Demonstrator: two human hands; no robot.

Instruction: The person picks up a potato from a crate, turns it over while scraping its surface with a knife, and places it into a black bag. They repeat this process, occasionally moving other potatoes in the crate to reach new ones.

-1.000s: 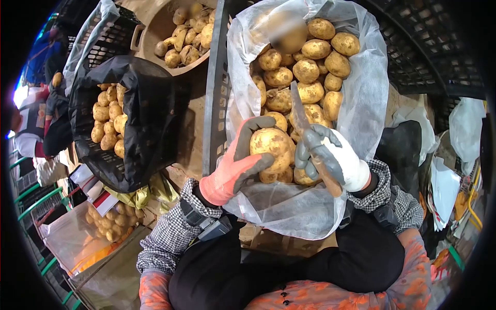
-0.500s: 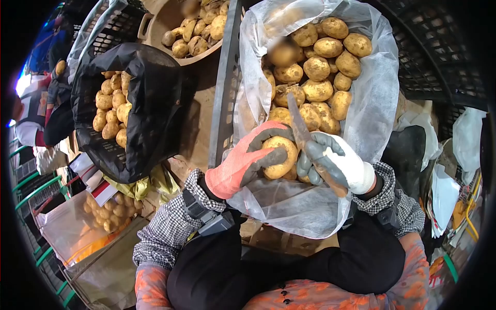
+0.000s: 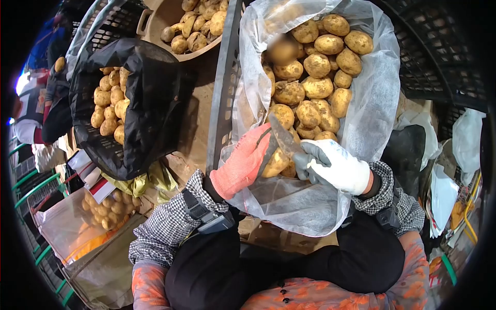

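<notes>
My left hand (image 3: 244,163), in a red glove with a grey coated palm, is curled at the near left of a lined crate. A yellow potato (image 3: 275,164) shows against its palm side, partly covered by the glove. My right hand (image 3: 333,166), in a white and grey glove, grips a knife (image 3: 281,135) with a dull, soiled blade. The blade points up and left, its tip close to my left fingertips. Beneath both hands, several soil-marked potatoes (image 3: 316,88) lie in the translucent white liner (image 3: 374,103). My right fingers hide most of the knife's handle.
A black-lined basket (image 3: 139,103) of potatoes stands on the left. Beyond it, a brown tub (image 3: 155,31) holds more potatoes. The crate's dark rim (image 3: 219,98) runs beside my left hand. A clear bag (image 3: 67,222) with potatoes sits lower left. Another person's gloved hand (image 3: 51,88) appears far left.
My left hand has rolled over, so its back now faces up and less of the potato shows. The knife has swung left and lower, towards my left fingers.
</notes>
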